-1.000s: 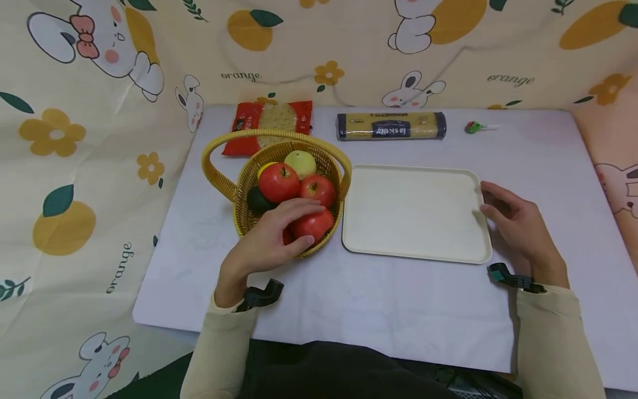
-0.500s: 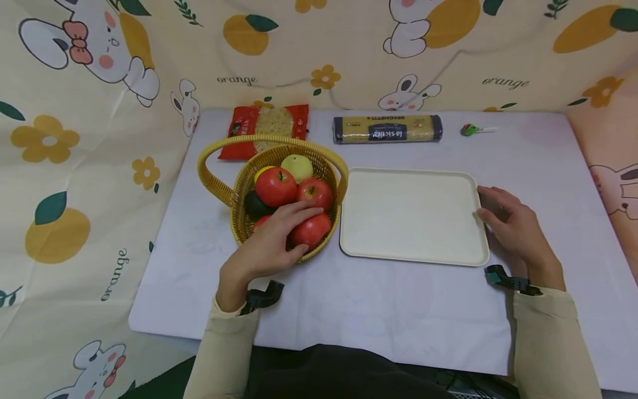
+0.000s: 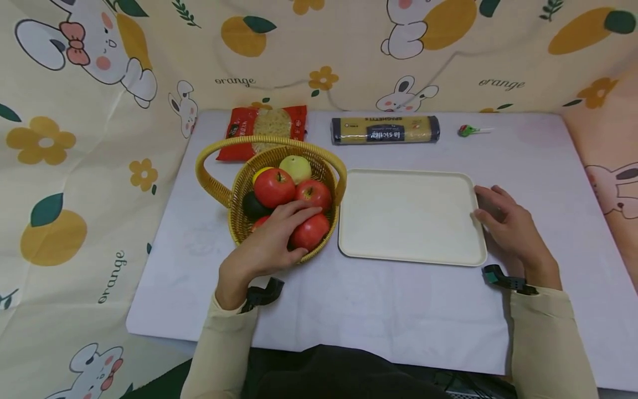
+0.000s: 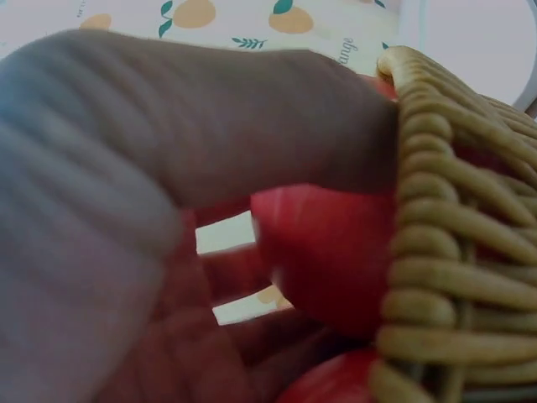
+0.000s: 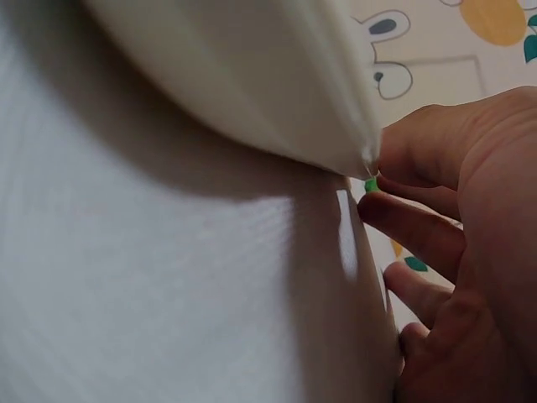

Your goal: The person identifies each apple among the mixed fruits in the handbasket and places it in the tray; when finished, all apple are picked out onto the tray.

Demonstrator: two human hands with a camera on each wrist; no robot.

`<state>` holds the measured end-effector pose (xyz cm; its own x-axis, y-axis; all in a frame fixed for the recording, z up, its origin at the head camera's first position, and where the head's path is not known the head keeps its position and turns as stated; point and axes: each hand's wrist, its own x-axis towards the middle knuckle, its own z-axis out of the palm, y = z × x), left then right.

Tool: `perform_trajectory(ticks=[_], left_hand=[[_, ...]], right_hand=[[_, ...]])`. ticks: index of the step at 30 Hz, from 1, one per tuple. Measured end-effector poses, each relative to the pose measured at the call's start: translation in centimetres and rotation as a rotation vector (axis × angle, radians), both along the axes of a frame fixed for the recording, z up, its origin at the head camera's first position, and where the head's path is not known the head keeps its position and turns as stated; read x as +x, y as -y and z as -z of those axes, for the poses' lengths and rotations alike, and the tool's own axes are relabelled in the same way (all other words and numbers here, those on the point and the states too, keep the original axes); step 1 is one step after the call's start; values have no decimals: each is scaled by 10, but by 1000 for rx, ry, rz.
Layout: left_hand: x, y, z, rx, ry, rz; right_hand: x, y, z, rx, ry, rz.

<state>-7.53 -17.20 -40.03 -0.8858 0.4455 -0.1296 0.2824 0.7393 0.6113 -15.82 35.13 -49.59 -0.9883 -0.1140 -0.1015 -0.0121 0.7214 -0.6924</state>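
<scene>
A yellow wicker basket [image 3: 234,213] holds several red apples, a pale green round fruit [image 3: 296,169], a dark green fruit [image 3: 255,205] and something yellow behind them. My left hand [image 3: 264,238] reaches over its near rim and grips the nearest red apple [image 3: 309,231], fingers along the far side and thumb on the near side. In the left wrist view the same apple [image 4: 327,252] shows between thumb and fingers, beside the woven wall. My right hand [image 3: 513,227] holds the right edge of a cream tray [image 3: 411,216], thumb at the rim. In the right wrist view, fingers [image 5: 411,227] lie below the rim.
Behind the basket lies a red bag of pasta [image 3: 271,123]. A spaghetti packet [image 3: 385,130] stretches along the back, with a lollipop [image 3: 466,131] to its right. The basket handle [image 3: 271,139] arches over the fruit. A patterned cloth [image 3: 324,50] hangs behind the white table [image 3: 379,310].
My left thumb has moved slightly down along the near side of the apple. The right hand keeps its place at the tray. The head view has shifted a little.
</scene>
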Motion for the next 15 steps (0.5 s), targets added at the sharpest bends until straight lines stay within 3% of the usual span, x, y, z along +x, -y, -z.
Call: perform_trajectory(ticks=[9,15], left_hand=[[0,-3,-2,-15,-24,-12],[-1,0,-1,-31,-75,-12]], right_hand=[[2,-2,1,12,8,-9],[2,-1,-3,-1,14,-47]])
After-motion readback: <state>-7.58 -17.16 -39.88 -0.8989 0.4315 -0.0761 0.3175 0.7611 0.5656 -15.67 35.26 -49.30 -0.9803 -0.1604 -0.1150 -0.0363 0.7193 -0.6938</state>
